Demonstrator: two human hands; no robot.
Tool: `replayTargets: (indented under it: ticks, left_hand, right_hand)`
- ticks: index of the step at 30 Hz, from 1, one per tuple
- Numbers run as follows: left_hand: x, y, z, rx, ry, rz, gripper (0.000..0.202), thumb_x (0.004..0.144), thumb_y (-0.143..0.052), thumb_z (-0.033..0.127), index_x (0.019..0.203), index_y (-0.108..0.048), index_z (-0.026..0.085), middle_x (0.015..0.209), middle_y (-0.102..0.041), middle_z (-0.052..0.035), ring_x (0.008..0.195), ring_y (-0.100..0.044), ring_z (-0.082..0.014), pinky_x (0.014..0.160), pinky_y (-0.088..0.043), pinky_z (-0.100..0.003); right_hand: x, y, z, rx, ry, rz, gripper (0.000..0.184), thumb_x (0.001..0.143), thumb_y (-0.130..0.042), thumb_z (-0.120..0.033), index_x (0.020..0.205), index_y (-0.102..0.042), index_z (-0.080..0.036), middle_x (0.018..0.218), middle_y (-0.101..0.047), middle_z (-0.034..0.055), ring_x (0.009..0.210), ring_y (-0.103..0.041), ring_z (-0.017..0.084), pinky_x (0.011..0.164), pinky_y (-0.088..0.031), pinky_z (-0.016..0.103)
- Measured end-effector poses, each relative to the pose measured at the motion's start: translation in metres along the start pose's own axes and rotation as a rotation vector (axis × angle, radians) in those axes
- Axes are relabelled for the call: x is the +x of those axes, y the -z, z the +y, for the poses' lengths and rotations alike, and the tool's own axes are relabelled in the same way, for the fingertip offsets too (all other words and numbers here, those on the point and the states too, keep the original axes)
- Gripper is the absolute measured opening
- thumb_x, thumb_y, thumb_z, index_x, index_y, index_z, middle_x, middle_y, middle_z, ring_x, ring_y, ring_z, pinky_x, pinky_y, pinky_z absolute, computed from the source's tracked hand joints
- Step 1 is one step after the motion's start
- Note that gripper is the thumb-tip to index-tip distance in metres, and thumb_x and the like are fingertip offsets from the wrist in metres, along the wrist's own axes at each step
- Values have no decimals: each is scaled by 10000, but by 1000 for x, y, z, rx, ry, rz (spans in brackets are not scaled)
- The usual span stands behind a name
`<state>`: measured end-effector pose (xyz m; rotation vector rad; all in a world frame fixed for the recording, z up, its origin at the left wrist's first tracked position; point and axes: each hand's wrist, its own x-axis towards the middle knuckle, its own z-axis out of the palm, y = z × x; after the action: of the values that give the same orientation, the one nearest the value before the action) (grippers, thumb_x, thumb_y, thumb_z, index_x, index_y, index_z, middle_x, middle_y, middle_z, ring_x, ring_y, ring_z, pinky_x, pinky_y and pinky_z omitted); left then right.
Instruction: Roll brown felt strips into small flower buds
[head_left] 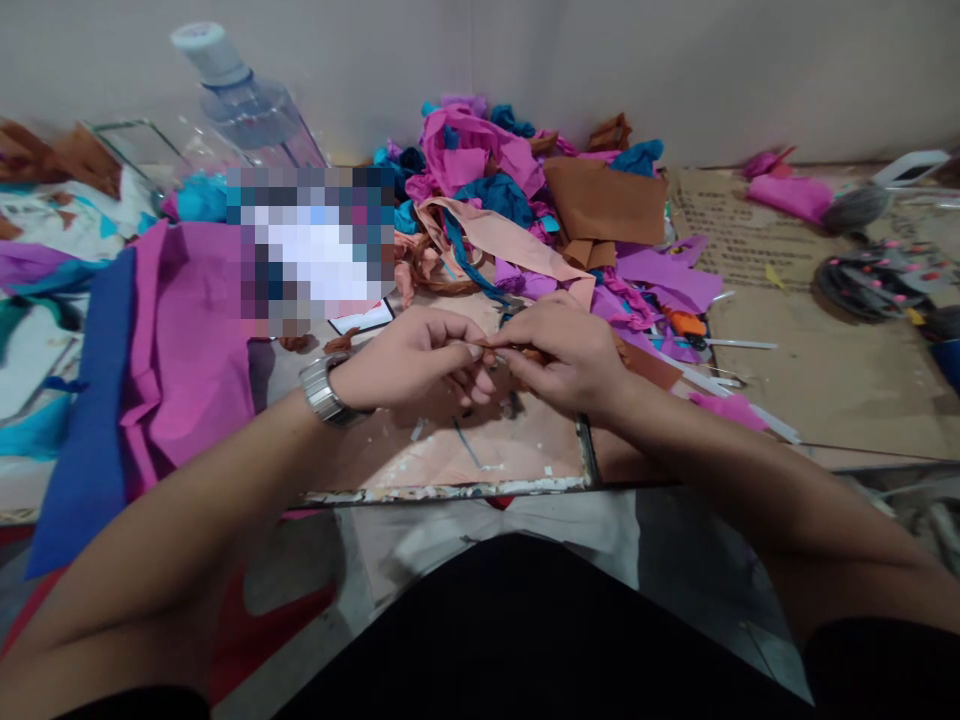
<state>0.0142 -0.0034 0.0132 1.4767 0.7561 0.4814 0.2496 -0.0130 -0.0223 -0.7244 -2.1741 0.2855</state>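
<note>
My left hand (412, 362), with a metal watch (328, 390) on its wrist, pinches one end of a small brown strip of crepe paper (489, 343). From the other side my right hand (566, 352) grips the same strip between thumb and fingers. The hands nearly meet above the front of the worktable (442, 450). Most of the strip is hidden by my fingers. Two small brown twists of paper (341, 338) lie just beyond my left hand. A brown sheet of crepe paper (651, 362) sits partly under my right wrist.
A heap of pink, blue and brown paper scraps (480, 165) rises behind my hands. Pink folded paper (195, 340) and a blue sheet (90, 420) hang over the left edge. A clear bottle (259, 115) stands behind. White sticks (750, 400) and cardboard (810, 350) lie right.
</note>
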Motion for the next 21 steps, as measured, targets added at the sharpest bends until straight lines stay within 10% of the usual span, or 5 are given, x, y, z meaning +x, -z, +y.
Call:
replayTargets:
  ticks: [21]
  left_hand:
    - [-1, 1, -4, 359, -191, 94, 349, 1019, -598, 453, 896, -738, 158, 773, -777, -57, 660, -727, -152, 625, -584, -246]
  right_hand:
    - [3, 2, -10, -8, -121, 0, 104, 981, -657, -299, 978, -733, -228, 954, -793, 52, 926, -717, 227, 879, -491, 390]
